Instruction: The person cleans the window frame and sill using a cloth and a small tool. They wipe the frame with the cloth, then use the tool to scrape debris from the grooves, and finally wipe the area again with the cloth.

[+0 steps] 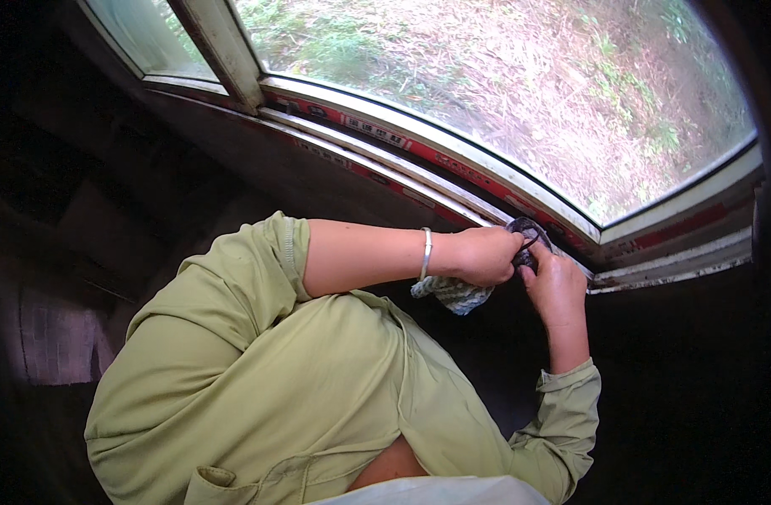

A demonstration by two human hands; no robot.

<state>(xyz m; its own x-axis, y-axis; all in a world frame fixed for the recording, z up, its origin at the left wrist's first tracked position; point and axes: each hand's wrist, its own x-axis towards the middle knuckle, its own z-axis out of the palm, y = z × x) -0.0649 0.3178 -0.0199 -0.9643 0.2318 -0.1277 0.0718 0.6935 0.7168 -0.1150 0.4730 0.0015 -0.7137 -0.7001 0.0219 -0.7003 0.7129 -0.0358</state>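
My left hand (491, 255), with a silver bangle at its wrist, grips a damp-looking, patterned cloth (456, 294) that hangs below the palm. My right hand (557, 278) meets it at the lower track of a sliding window (385, 165). Between the fingers of both hands is a dark, dirty part of the cloth, with a thin dark strip (529, 242) across it; what the strip is, I cannot tell. The fingertips of both hands are partly hidden in the folds.
A white window frame (436, 135) with red printed tape runs diagonally above the hands. An upright frame post (224, 53) stands at upper left. Plants and dry litter show through the glass. The wall below the sill is dark.
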